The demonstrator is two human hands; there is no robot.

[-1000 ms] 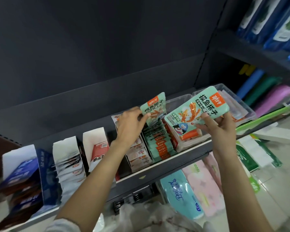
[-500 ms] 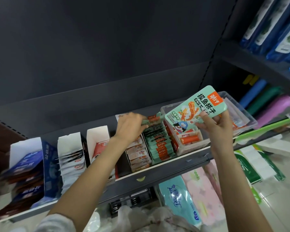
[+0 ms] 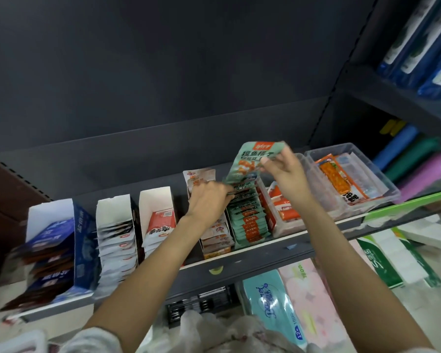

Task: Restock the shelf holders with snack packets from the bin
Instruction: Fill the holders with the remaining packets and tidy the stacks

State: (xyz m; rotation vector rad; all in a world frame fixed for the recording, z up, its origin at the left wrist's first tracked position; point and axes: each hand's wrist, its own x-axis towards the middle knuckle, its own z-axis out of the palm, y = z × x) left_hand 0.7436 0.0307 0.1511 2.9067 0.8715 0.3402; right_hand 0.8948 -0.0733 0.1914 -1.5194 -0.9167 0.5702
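Note:
A row of green snack packets [image 3: 250,220] stands in a holder at the middle of the shelf. My right hand [image 3: 284,174] pinches a green packet [image 3: 250,161] by its lower part and holds it upright over the back of that row. My left hand [image 3: 209,200] rests at the row's back end, its fingers curled against the rearmost packets; whether it grips one is hidden. A clear bin [image 3: 382,179] with orange and white packets stands at the right of the shelf, and another clear bin [image 3: 288,222] sits beside the green row.
Cardboard holders stand to the left: one with red-and-white packets [image 3: 160,220], one with white packets [image 3: 117,240], a blue box [image 3: 82,250]. A holder of pale packets [image 3: 214,235] is by my left wrist. Tissue packs [image 3: 272,301] lie below the shelf edge [image 3: 239,266].
My right hand swung its green packet from flat beside the bin to upright over the back of the green row. My left hand pushed its packet down into the row.

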